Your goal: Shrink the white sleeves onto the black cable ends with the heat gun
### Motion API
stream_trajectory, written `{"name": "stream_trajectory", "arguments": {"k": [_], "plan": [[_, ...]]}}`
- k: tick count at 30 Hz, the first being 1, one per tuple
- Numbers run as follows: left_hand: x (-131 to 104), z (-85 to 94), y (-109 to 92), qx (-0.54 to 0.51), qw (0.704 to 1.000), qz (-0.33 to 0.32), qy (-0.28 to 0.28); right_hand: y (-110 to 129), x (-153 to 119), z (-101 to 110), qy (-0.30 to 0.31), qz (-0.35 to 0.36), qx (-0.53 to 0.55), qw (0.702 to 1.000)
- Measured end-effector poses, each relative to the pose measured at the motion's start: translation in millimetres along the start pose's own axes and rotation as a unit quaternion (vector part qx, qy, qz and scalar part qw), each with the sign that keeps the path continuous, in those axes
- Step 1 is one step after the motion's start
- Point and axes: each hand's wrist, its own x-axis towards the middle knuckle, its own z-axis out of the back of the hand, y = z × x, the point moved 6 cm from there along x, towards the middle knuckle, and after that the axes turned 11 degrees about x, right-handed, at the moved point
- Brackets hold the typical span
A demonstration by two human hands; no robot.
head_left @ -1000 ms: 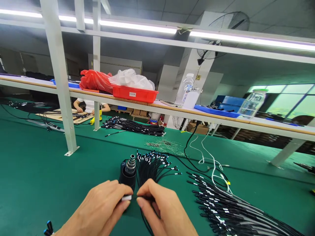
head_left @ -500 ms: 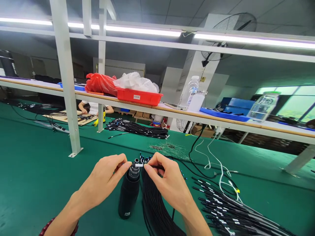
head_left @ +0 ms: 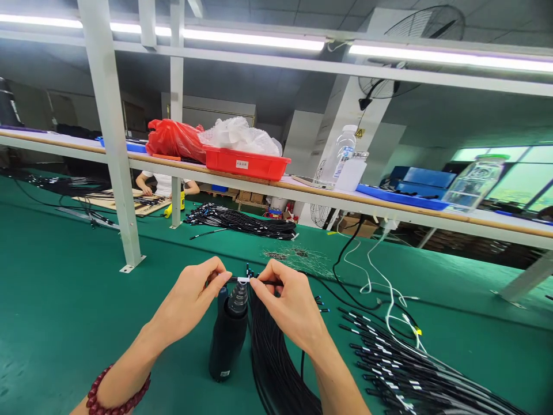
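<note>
Nearest, at the near side of the green worktop point(head_left: 173, 369), a dark red beaded bracelet point(head_left: 116, 395) circles the left wrist. The left hand point(head_left: 185, 300) is closed to a pinch, thumb against forefinger, on a thin black cable point(head_left: 234, 279) just left of its small white sleeve point(head_left: 243, 279). The right hand point(head_left: 294, 300) pinches the same cable just right of the sleeve, its other fingers loosely curled. The sleeve thus lies between the two sets of fingertips, over the stepped metal nozzle point(head_left: 238, 300) of an upright black heat gun point(head_left: 228, 343); whether it touches the metal cannot be told. The gun's small white sticker point(head_left: 225, 374) is too small to read. Beside the gun, a thick bundle of black cables point(head_left: 276, 357) runs toward the near edge, and black cables with white tags point(head_left: 389, 357) spread toward the near right corner. Farther off lie thin wire scraps point(head_left: 298, 253) and, by the far edge, another dark cable heap point(head_left: 246, 223). On the raised shelf point(head_left: 311, 192), a red plastic tray point(head_left: 246, 166) bears a white label with illegible characters, and a clear bottle point(head_left: 344, 153) has a blue-and-white label, also illegible. Beyond, a person's forearm point(head_left: 190, 188) shows.
</note>
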Motion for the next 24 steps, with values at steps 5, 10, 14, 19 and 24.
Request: {"name": "stream_trajectory", "arguments": {"k": [5,10,14,19,24], "plan": [[1.5,-2.5,1.6,-0.012,1.000,-0.001,-0.003,-0.5,0.1,0.6,0.005,0.001,-0.002,1.000],[1.6,-2.8,1.5,-0.010,1.000,-0.002,-0.009,-3.4,1.5,0.4,0.002,-0.003,-0.003,1.000],[3.1,-3.0,1.5,-0.004,1.000,-0.010,-0.016,-4.2,2.3,0.3,0.001,-0.005,-0.002,1.000],[4.8,-3.4,1.8,0.009,0.999,-0.020,-0.027,-4.3,2.4,1.0,-0.003,-0.005,-0.006,1.000],[4.6,-4.2,0.5,0.014,0.999,-0.021,-0.030,-5.1,2.0,0.8,-0.001,-0.008,-0.009,1.000]]}}
